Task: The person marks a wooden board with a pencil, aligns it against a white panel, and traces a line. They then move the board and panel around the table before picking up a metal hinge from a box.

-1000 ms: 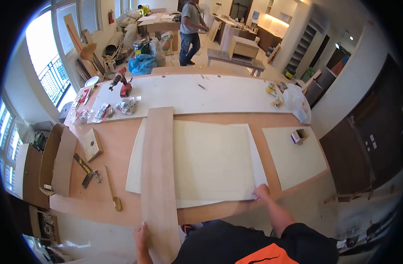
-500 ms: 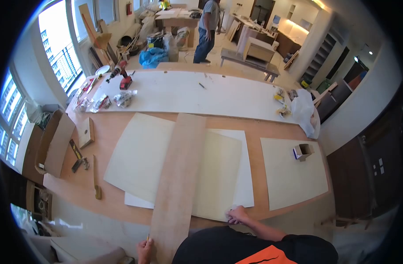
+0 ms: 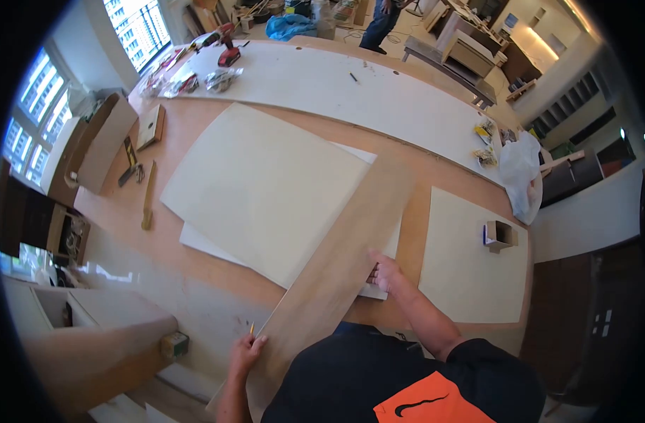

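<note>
A long brown plywood strip [image 3: 343,243] lies slantwise across a cream sheet [image 3: 266,183] with a rounded left edge. A white sheet [image 3: 213,243] shows from beneath the cream one. At the strip's near left edge, my left hand [image 3: 246,354] is closed, with a yellow pencil [image 3: 252,328] standing up from its fingers and the strip's edge in its grasp. My right hand [image 3: 383,272] grips the strip's right edge farther up, its fingers partly curled. The strip's near end passes down beside my body, partly hidden.
A white panel [image 3: 301,77] crosses the far worktable, bearing a red drill [image 3: 228,53] and plastic bags. A try square [image 3: 131,163] lies left. Another cream sheet [image 3: 470,282] with a small open box [image 3: 500,236] is right. A person [image 3: 381,25] stands beyond.
The plywood strip has swung to the right at its far end and now slants. My right hand has gone from the cream sheet's corner to the strip's edge. The view has tilted down.
</note>
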Demonstrator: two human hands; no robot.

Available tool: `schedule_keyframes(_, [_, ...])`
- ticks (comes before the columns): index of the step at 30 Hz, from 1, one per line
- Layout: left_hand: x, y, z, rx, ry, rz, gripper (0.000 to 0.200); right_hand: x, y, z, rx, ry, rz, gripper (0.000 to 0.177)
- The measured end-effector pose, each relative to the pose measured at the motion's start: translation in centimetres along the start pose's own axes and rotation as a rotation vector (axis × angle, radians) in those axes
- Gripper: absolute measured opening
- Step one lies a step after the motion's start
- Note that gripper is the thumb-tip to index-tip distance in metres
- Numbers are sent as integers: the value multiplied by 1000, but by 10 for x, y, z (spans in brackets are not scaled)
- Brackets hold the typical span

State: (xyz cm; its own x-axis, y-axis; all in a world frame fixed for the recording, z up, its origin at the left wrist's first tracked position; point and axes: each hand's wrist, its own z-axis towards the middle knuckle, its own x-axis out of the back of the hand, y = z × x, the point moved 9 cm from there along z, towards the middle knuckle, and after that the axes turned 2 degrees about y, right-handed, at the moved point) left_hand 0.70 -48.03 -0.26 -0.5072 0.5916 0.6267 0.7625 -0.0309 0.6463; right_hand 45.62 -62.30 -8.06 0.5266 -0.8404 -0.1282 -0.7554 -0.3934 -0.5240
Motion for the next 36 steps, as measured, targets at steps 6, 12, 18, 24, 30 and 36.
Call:
schedule_keyframes(6, [-62, 19, -16, -101, 34, 70, 50, 80, -10, -24, 148, 192, -339, 56])
schedule_keyframes(12, [-82, 22, -18, -89, 109, 50, 46, 98, -30, -22, 165, 226, -620, 62])
schedule_keyframes(18, [-92, 29, -19, -108, 158, 93, 44, 95, -42, 1, 196, 152, -622, 62])
schedule_keyframes(24, [-127, 20, -21, -17, 94, 121, 46, 107, -59, 25, 215, 176, -649, 53])
schedule_keyframes(30, [-123, 39, -14, -22, 131, 77, 49, 93, -72, 21, 196, 151, -613, 49])
schedule_keyframes(36, [-117, 55, -6, 11, 181, 26, 46, 89, -85, 23, 221, 172, -623, 51])
